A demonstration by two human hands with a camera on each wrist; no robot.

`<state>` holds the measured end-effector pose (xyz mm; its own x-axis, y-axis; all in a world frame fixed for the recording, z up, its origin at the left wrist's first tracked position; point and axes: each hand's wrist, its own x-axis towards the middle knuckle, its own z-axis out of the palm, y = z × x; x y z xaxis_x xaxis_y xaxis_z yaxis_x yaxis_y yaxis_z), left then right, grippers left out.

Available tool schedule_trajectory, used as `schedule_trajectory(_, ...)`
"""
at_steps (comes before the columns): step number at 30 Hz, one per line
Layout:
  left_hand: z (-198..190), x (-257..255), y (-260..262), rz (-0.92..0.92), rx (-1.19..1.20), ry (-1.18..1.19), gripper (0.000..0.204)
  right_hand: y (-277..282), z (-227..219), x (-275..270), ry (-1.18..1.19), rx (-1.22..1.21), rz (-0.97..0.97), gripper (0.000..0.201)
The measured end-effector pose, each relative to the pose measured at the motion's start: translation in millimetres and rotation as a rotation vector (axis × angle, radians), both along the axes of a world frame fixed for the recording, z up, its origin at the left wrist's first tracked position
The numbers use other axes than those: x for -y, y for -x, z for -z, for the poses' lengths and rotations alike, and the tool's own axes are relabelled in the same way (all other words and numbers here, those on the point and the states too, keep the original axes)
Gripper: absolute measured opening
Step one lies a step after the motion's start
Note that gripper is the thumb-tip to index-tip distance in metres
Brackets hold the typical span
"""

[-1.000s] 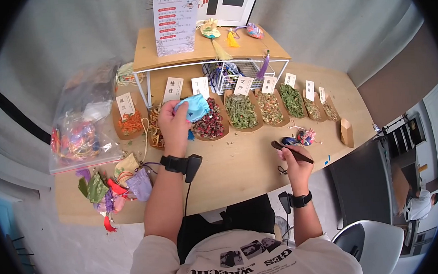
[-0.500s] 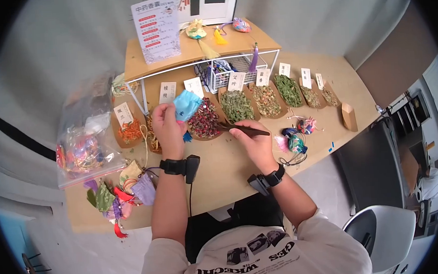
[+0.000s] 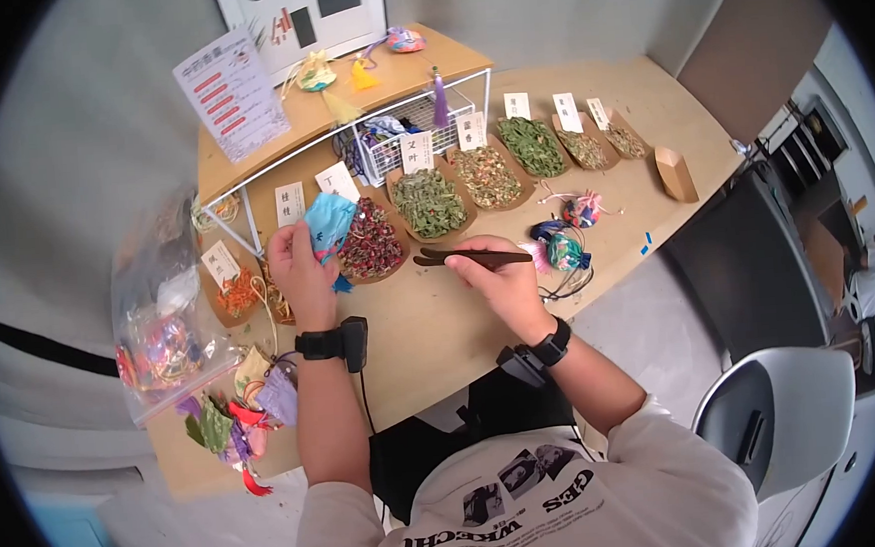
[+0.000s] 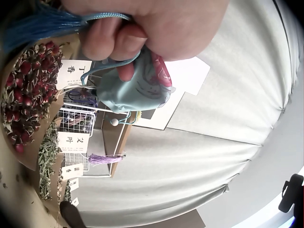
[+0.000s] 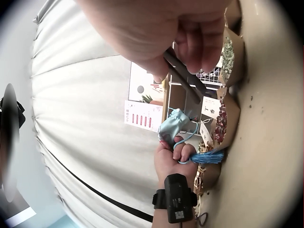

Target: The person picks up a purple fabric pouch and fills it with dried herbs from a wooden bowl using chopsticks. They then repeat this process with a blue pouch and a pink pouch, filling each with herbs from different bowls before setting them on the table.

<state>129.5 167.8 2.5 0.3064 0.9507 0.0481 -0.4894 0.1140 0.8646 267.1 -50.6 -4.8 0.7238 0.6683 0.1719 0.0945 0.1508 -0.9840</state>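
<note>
My left hand grips a light blue drawstring pouch, held up in front of the paper tray of dried red rosebuds. In the right wrist view the pouch's blue tassel hangs beside the curled fingers, with a blue cord looped over them. Dark wooden tongs lie in the grip of my right hand. Their tips point left toward the rosebud tray, slightly apart with nothing seen between them. A tray of grey-green dried leaves sits just beyond the tongs.
More labelled herb trays run along the table to the right. A small wooden shelf stands behind, a wire basket under it. Finished sachets lie at right, colourful pouches and a plastic bag at left.
My right hand has swung left with the tongs, from the right side of the table to near the rosebud tray. The left hand keeps the pouch raised. The head view has shifted and tilted.
</note>
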Motion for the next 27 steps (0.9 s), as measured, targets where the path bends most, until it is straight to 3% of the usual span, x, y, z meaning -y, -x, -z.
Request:
schedule_trajectory(2,1.1,0.6,-0.5,0.033,-0.028,-0.028,0.015,-3.0,5.5,11.2,0.017,0.014,0.011,0.020)
schedule_trajectory(6,1.4,-0.9,4.4,0.134,-0.046,-0.040,0.016,-7.7,29.0,36.0,0.060,-0.176,-0.150,0.016)
schedule_trajectory(8,0.9,-3.5,6.8,0.162,-0.040,-0.053,0.016,-10.8,40.1,42.5,0.089,-0.381,-0.247,0.015)
schedule_trajectory(10,-3.5,-4.8,9.7,0.274,-0.002,0.005,0.016,-11.5,42.9,45.5,0.040,-0.409,-0.281,0.016)
schedule_trajectory(12,-6.7,-5.1,12.1,0.275,-0.014,0.006,0.015,-12.0,37.5,46.4,0.089,-0.314,-0.335,0.016)
schedule_trajectory(16,-13.7,-4.8,15.1,0.358,0.026,-0.015,0.010,-18.8,34.5,41.9,0.091,-0.349,-0.333,0.030)
schedule_trajectory(18,-27.9,7.0,17.0,0.407,-0.006,-0.005,0.023,-21.9,25.6,44.1,0.174,-0.483,-0.240,0.050)
schedule_trajectory(19,-15.8,-1.4,24.9,0.504,0.044,-0.043,0.030,-23.7,26.5,45.0,0.174,-0.484,-0.258,0.050)
schedule_trajectory(21,-21.5,15.5,29.2,0.461,0.028,-0.028,0.028,-24.9,32.4,48.6,0.151,-0.504,-0.163,0.059)
schedule_trajectory(22,-23.6,21.0,33.3,0.436,0.019,-0.012,0.026,-25.0,31.4,49.8,0.152,-0.512,-0.183,0.059)
schedule_trajectory(23,-14.1,17.2,43.7,0.526,0.080,-0.038,0.028,-25.2,27.0,51.6,0.211,-0.459,-0.150,0.057)
schedule_trajectory(26,-22.2,43.3,49.2,0.447,0.049,-0.036,0.032,-16.2,17.3,48.9,0.277,-0.380,-0.111,0.050)
schedule_trajectory(27,-9.5,38.1,57.8,0.516,0.061,-0.070,0.035,-13.1,20.3,47.4,0.263,-0.290,-0.141,0.047)
